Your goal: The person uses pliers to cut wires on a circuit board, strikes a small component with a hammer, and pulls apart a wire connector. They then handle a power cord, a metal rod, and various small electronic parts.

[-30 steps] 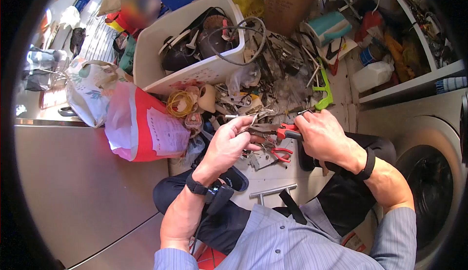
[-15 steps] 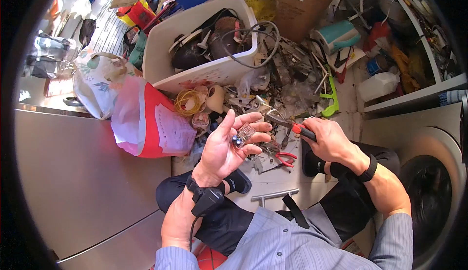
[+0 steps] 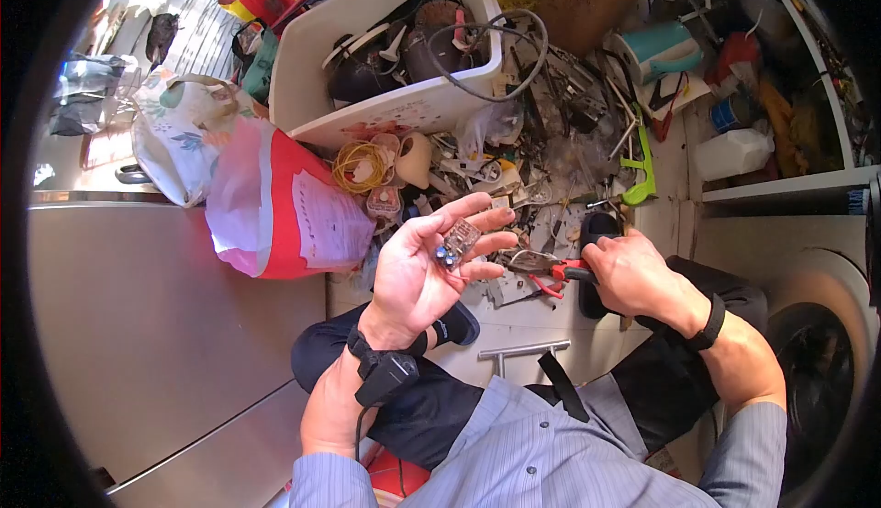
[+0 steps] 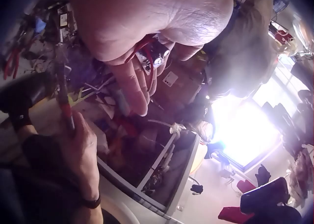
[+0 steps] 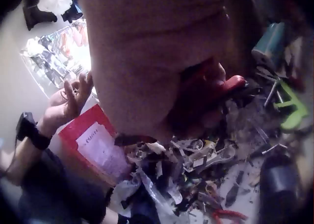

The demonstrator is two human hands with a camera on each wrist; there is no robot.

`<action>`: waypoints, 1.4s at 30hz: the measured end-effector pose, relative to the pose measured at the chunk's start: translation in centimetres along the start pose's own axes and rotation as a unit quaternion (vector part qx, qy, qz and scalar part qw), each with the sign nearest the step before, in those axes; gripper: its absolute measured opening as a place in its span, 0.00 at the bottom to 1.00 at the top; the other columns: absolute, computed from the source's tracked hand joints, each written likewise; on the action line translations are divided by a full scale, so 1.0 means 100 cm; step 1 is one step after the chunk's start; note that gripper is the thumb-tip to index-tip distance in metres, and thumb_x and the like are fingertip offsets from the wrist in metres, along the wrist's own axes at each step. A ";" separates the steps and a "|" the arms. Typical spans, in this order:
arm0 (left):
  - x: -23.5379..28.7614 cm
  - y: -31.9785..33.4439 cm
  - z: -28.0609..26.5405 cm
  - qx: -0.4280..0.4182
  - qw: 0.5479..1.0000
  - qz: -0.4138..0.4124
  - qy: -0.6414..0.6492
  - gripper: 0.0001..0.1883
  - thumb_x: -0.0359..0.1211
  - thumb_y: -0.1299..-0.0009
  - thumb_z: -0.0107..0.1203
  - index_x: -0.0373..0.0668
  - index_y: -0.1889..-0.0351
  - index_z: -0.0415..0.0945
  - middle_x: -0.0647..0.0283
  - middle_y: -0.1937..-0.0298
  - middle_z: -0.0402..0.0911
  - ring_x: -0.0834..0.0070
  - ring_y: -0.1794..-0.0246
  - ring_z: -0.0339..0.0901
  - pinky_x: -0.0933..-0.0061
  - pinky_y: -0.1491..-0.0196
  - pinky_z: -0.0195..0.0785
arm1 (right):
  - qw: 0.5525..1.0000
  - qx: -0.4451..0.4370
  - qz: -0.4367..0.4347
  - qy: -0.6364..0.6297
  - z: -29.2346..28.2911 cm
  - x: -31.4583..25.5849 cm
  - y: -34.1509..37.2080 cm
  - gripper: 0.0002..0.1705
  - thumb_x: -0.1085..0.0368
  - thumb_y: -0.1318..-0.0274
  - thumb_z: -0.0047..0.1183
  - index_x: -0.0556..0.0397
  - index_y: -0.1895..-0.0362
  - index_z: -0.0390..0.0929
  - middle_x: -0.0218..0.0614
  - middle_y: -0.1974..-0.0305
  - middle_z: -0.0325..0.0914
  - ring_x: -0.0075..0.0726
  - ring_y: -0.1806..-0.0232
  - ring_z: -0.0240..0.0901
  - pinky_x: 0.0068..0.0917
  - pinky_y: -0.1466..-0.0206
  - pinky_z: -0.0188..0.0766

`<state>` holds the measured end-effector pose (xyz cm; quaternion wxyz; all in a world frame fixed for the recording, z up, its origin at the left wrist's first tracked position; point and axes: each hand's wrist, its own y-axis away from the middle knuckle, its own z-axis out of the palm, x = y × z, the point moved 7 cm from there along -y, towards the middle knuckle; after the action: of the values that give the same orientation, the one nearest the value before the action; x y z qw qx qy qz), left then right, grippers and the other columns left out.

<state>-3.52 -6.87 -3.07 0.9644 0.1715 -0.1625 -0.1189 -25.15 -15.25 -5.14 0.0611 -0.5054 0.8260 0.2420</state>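
Palm up, the left hand (image 3: 418, 269) carries a small circuit board (image 3: 457, 242) with blue parts across its spread, relaxed fingers. In the left wrist view the board (image 4: 155, 56) lies against the fingers with red wires beside it. The right hand (image 3: 638, 274) grips pliers (image 3: 576, 271) with red and black handles, their jaws pointing left towards the left hand's fingertips. In the right wrist view a red handle (image 5: 233, 84) shows in the right hand (image 5: 147, 62). Board and pliers are apart.
Scattered parts and tools cover the floor, with a second red-handled pair of pliers (image 3: 548, 288) under the held one. A white bin (image 3: 385, 113) stands behind, a red and white bag (image 3: 307, 219) left, a green tool (image 3: 644, 168) right. A metal handle (image 3: 523, 349) lies in front.
The left hand has turned palm up, uncovering the board, and its fingers have spread. The right hand with the pliers has drawn away to the right and lower.
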 end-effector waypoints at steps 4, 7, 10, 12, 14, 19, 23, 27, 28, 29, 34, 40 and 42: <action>0.000 0.001 0.003 -0.018 1.000 0.008 -0.002 0.29 0.37 0.23 0.40 0.32 0.26 0.65 0.38 0.28 0.71 0.42 0.31 0.74 0.44 0.39 0.78 | 0.999 -0.033 -0.002 0.011 0.021 0.001 0.002 0.07 0.66 0.47 0.53 0.56 0.67 0.77 0.46 0.70 0.82 0.57 0.69 0.82 0.52 0.59 0.73; 0.000 0.002 0.005 -0.007 1.000 0.018 0.004 0.29 0.36 0.23 0.40 0.33 0.26 0.65 0.38 0.27 0.70 0.40 0.31 0.73 0.42 0.38 0.78 | 0.997 -0.071 0.012 0.042 0.031 0.007 0.002 0.08 0.65 0.45 0.52 0.56 0.66 0.78 0.47 0.70 0.83 0.57 0.67 0.83 0.52 0.58 0.75; 0.001 0.003 0.005 -0.008 1.000 0.019 0.011 0.29 0.36 0.24 0.40 0.33 0.25 0.64 0.38 0.27 0.69 0.39 0.31 0.72 0.42 0.38 0.77 | 0.993 -0.097 0.035 0.052 0.034 0.011 0.000 0.08 0.64 0.45 0.52 0.56 0.66 0.79 0.49 0.69 0.84 0.56 0.65 0.85 0.52 0.58 0.76; 0.001 0.004 0.007 -0.015 1.000 0.017 0.020 0.30 0.35 0.24 0.40 0.33 0.25 0.64 0.38 0.27 0.69 0.39 0.30 0.72 0.42 0.38 0.77 | 0.985 -0.156 0.060 0.044 0.035 0.012 0.001 0.10 0.66 0.46 0.52 0.57 0.64 0.82 0.51 0.67 0.86 0.57 0.62 0.86 0.52 0.56 0.79; 0.000 0.004 0.007 -0.013 0.999 0.022 0.040 0.33 0.34 0.26 0.40 0.33 0.23 0.59 0.36 0.24 0.64 0.39 0.30 0.71 0.43 0.39 0.78 | 0.980 -0.184 0.065 0.030 0.040 0.015 0.000 0.11 0.66 0.47 0.53 0.58 0.63 0.83 0.53 0.66 0.86 0.58 0.60 0.86 0.51 0.55 0.80; 0.003 0.005 0.008 -0.029 0.997 0.059 0.035 0.35 0.28 0.33 0.45 0.31 0.24 0.60 0.39 0.25 0.65 0.41 0.25 0.65 0.40 0.32 0.72 | 0.974 -0.220 0.050 -0.004 0.055 0.017 0.001 0.16 0.65 0.51 0.57 0.58 0.57 0.82 0.51 0.70 0.86 0.59 0.63 0.86 0.51 0.58 0.80; 0.007 0.006 0.011 -0.026 0.994 0.100 0.018 0.40 0.22 0.42 0.49 0.30 0.25 0.60 0.42 0.24 0.64 0.43 0.22 0.60 0.42 0.24 0.62 | 0.969 -0.235 0.070 0.005 0.038 0.013 -0.001 0.14 0.66 0.50 0.56 0.59 0.59 0.84 0.52 0.67 0.86 0.58 0.60 0.86 0.49 0.54 0.81; 0.009 0.006 0.016 -0.045 0.994 0.100 0.022 0.44 0.19 0.47 0.50 0.30 0.25 0.60 0.43 0.23 0.62 0.44 0.20 0.57 0.44 0.21 0.59 | 0.971 -0.228 0.074 0.016 0.033 0.014 -0.003 0.13 0.66 0.47 0.52 0.59 0.61 0.84 0.52 0.63 0.87 0.58 0.57 0.86 0.49 0.51 0.81; 0.010 0.006 0.018 -0.043 0.993 0.106 0.009 0.45 0.18 0.49 0.50 0.30 0.25 0.60 0.44 0.22 0.61 0.45 0.20 0.57 0.45 0.21 0.59 | 0.971 -0.228 0.074 0.016 0.032 0.013 -0.003 0.13 0.66 0.47 0.52 0.59 0.61 0.84 0.52 0.63 0.87 0.58 0.57 0.86 0.49 0.51 0.81; 0.010 0.006 0.019 -0.040 0.993 0.112 -0.004 0.47 0.17 0.51 0.50 0.30 0.25 0.59 0.45 0.22 0.61 0.46 0.19 0.56 0.45 0.21 0.58 | 0.971 -0.226 0.075 0.022 0.029 0.011 -0.004 0.12 0.66 0.46 0.52 0.58 0.61 0.84 0.51 0.64 0.87 0.57 0.57 0.86 0.49 0.52 0.81; 0.009 0.008 0.023 -0.023 0.991 0.116 -0.059 0.49 0.14 0.52 0.49 0.31 0.24 0.59 0.47 0.21 0.60 0.49 0.18 0.55 0.46 0.21 0.58 | 0.981 -0.177 0.055 0.055 0.034 0.011 -0.004 0.11 0.66 0.44 0.52 0.56 0.61 0.83 0.47 0.66 0.87 0.55 0.59 0.87 0.49 0.54 0.81; 0.003 0.012 0.031 -0.029 0.990 0.095 -0.105 0.48 0.11 0.48 0.48 0.36 0.22 0.58 0.52 0.19 0.59 0.52 0.17 0.53 0.49 0.20 0.57 | 0.988 -0.131 0.032 0.079 0.027 0.008 -0.003 0.10 0.65 0.41 0.50 0.55 0.62 0.84 0.46 0.68 0.86 0.54 0.63 0.86 0.48 0.58 0.81; 0.002 0.012 0.032 -0.035 0.989 0.090 -0.109 0.48 0.11 0.47 0.47 0.37 0.22 0.58 0.53 0.19 0.58 0.53 0.16 0.53 0.49 0.20 0.57 | 0.986 -0.139 0.040 0.084 0.024 0.009 -0.005 0.10 0.66 0.40 0.50 0.54 0.63 0.84 0.46 0.68 0.86 0.54 0.63 0.86 0.47 0.58 0.81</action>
<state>-4.26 -6.73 0.26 0.9532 0.1081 -0.2769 -0.0555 -25.49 -14.99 -7.74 -0.0893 -0.4944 0.8060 0.3130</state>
